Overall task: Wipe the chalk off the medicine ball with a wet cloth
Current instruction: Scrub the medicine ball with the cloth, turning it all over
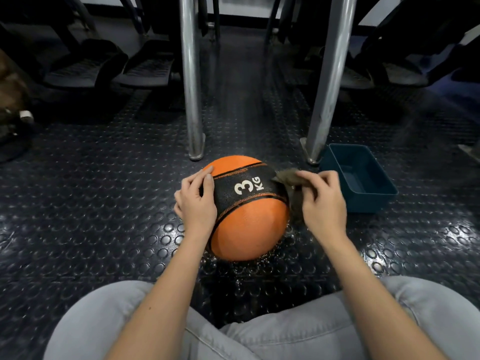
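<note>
I note the cloth (288,178) is largely hidden by my right hand (324,201), which pinches it against the right side of the medicine ball (249,224). My left hand (196,201) rests with relaxed fingers on its left side. The ball is orange, with a black band marked 3 KG. It sits on the studded floor (91,203) before two steel legs (191,87), with a blue tub (374,201) near its right.

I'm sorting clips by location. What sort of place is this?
Probably a gym: a 3 KG medicine ball on a studded rubber floor, with machine footplates and steel legs behind.
</note>
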The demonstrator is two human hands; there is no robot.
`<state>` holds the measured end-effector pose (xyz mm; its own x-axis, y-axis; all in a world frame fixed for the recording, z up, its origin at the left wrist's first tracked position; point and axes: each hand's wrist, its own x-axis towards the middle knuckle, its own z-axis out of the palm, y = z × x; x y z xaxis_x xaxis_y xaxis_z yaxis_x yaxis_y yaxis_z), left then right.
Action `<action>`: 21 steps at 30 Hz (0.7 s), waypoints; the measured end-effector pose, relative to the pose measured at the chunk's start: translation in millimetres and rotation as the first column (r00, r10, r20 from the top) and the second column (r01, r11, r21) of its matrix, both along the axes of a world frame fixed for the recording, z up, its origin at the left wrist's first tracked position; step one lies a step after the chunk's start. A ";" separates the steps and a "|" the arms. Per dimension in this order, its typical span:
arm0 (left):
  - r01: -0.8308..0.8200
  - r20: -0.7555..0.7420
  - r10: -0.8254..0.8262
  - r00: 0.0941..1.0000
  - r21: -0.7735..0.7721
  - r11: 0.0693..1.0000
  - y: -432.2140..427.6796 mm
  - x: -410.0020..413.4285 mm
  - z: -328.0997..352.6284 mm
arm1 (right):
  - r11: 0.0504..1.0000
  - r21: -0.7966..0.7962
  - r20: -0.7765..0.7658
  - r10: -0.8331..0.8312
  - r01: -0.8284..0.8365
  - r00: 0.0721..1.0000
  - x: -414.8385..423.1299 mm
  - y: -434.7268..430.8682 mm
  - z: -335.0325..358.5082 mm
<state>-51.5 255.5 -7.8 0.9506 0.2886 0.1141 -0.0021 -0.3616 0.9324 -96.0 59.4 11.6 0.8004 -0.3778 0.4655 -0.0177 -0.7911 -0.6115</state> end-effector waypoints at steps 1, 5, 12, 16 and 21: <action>-0.016 -0.009 0.016 1.000 -0.011 1.000 0.0 0.3 0.5 | 0.999 0.035 0.082 0.036 -0.039 0.996 -1.8 5.1 6.2; -0.037 -0.027 0.036 0.999 -0.032 0.999 2.9 0.9 0.5 | 0.917 -0.152 0.118 0.387 -0.369 0.914 -9.8 34.3 0.3; -0.020 0.000 0.020 1.000 0.006 1.000 -2.9 -1.4 -0.7 | 0.995 -0.006 0.142 0.101 -0.101 0.985 0.7 13.8 15.9; -0.001 0.003 0.001 1.000 0.001 1.000 -1.7 -2.7 -0.2 | 0.924 -0.173 0.076 0.358 -0.341 0.931 -6.3 28.2 -0.9; 0.001 0.018 0.000 1.000 -0.015 1.000 -4.1 -3.5 -0.5 | 0.999 -0.042 -0.011 -0.016 0.016 1.000 2.4 -1.3 7.7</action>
